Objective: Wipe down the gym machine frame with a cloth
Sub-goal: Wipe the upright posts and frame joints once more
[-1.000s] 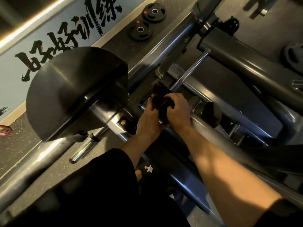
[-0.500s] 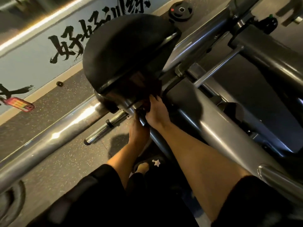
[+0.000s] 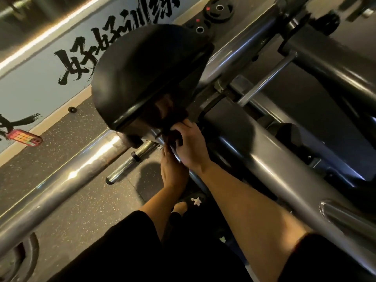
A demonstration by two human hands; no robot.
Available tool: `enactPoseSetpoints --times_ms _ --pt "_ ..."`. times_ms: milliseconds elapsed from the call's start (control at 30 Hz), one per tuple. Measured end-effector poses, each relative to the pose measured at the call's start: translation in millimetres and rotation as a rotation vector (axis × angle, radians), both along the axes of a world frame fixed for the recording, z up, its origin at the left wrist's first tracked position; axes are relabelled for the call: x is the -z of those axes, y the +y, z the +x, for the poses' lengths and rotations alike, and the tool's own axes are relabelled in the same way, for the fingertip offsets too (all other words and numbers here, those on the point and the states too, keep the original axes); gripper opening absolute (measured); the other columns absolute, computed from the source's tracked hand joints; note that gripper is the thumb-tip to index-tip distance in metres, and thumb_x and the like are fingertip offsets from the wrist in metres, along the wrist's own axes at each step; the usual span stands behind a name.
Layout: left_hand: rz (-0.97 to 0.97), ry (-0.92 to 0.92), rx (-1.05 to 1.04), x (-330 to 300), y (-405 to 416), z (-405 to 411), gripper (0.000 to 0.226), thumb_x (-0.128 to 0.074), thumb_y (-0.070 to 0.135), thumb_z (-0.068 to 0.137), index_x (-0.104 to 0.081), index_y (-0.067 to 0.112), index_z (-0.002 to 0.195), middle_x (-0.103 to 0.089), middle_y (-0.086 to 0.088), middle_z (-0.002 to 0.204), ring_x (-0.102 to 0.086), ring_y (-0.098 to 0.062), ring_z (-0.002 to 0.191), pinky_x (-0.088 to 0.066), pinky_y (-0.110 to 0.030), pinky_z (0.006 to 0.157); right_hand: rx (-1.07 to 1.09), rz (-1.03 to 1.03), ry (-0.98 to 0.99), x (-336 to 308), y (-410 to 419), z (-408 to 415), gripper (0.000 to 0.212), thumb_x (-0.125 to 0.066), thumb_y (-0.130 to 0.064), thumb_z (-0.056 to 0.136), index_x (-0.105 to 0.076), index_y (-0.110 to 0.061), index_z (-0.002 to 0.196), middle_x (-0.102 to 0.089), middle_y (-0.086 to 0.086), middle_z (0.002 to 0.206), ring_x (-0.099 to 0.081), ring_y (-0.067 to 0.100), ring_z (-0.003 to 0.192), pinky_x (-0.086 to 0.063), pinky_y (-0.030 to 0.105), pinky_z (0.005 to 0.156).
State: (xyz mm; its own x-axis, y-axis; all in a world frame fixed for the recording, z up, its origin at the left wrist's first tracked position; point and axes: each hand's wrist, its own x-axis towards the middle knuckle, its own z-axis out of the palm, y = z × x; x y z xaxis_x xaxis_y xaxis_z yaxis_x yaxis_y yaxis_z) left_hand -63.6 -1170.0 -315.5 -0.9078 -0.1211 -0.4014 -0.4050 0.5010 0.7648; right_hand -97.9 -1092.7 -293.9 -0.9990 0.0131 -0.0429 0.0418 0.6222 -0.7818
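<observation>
A dark cloth (image 3: pixel 173 137) is bunched against a grey metal bar of the gym machine frame (image 3: pixel 270 163), just under a big black rounded pad (image 3: pixel 146 74). My right hand (image 3: pixel 191 147) grips the cloth from above, fingers curled round it. My left hand (image 3: pixel 171 171) reaches up from below the same bar; its fingertips are hidden behind the bar and the right hand, so its hold on the cloth does not show. The cloth is mostly hidden in shadow.
A long shiny frame tube (image 3: pixel 61 180) runs diagonally on the left over speckled rubber floor. A short chrome peg (image 3: pixel 130 163) sticks out below the pad. Two weight plates (image 3: pixel 218 9) lie by the wall. A pink phone (image 3: pixel 25 137) lies by the wall base.
The view has swung, bringing the black pad to the centre. Both hands have shifted along the bar to just under the pad, still together at the cloth.
</observation>
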Motion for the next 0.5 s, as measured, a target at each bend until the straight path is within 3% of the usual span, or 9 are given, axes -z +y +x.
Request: enactPoseSetpoints --times_ms 67,100,200,300,333,433,500 --pt "-0.031 0.031 0.004 -1.2 10.5 6.0 0.052 -0.049 0.032 0.099 -0.035 0.02 0.147 -0.045 -0.003 0.144 -0.053 -0.016 0.118 -0.047 -0.014 0.084 0.26 -0.069 0.049 -7.3 1.4 31.1 0.035 -0.055 -0.022 0.085 -0.06 -0.007 0.116 -0.057 0.012 0.123 -0.052 0.022 0.115 -0.041 0.02 0.093" --pt "-0.054 0.043 0.045 1.0 14.4 9.0 0.051 -0.048 0.029 0.1 -0.033 0.021 0.148 -0.042 -0.003 0.147 -0.05 -0.015 0.123 -0.041 -0.009 0.085 0.398 -0.078 0.046 -5.9 2.6 46.0 0.036 -0.05 -0.022 0.085 -0.06 -0.007 0.117 -0.056 0.012 0.122 -0.052 0.022 0.114 -0.039 0.019 0.093" --pt "-0.204 0.098 0.175 -4.6 27.4 19.5 0.076 -0.058 0.014 0.095 -0.013 0.023 0.155 -0.021 -0.004 0.16 -0.036 -0.007 0.125 -0.031 -0.013 0.086 0.561 -0.142 -0.167 13.2 16.3 67.1 0.039 -0.048 0.001 0.088 -0.06 -0.008 0.124 -0.053 0.014 0.129 -0.05 0.028 0.121 -0.043 0.03 0.102" --pt "-0.207 0.132 0.09 -3.6 31.2 19.5 0.085 -0.058 -0.003 0.088 -0.011 0.022 0.155 -0.04 -0.012 0.15 -0.055 -0.027 0.119 -0.043 -0.023 0.082 0.585 -0.208 -0.477 30.8 36.5 73.0 0.039 -0.049 0.008 0.087 -0.062 -0.001 0.123 -0.057 0.019 0.128 -0.052 0.032 0.122 -0.039 0.028 0.099" --pt "-0.234 0.117 0.093 -3.7 31.3 19.6 0.086 -0.055 -0.006 0.087 -0.011 0.023 0.155 -0.041 -0.011 0.15 -0.053 -0.031 0.122 -0.045 -0.028 0.089 0.635 -0.198 -0.513 35.7 43.8 80.2 0.038 -0.049 0.009 0.086 -0.063 0.001 0.12 -0.06 0.02 0.125 -0.054 0.033 0.121 -0.04 0.029 0.098" --pt "-0.316 0.105 0.182 -0.1 30.3 21.3 0.08 -0.052 -0.008 0.088 -0.015 0.018 0.155 -0.021 -0.005 0.16 -0.026 -0.025 0.145 -0.02 -0.02 0.108 0.695 -0.191 -0.529 41.8 57.4 100.7 0.04 -0.047 0.009 0.085 -0.062 0.0 0.122 -0.06 0.021 0.126 -0.053 0.034 0.123 -0.039 0.035 0.103" --pt "-0.329 0.103 0.172 0.1 36.2 23.5 0.079 -0.053 -0.008 0.087 -0.019 0.015 0.154 -0.018 -0.006 0.161 -0.019 -0.025 0.147 -0.013 -0.028 0.115 0.656 -0.246 -0.552 40.7 61.0 105.9 0.04 -0.048 0.008 0.088 -0.061 -0.002 0.125 -0.059 0.02 0.128 -0.052 0.033 0.125 -0.039 0.036 0.106"
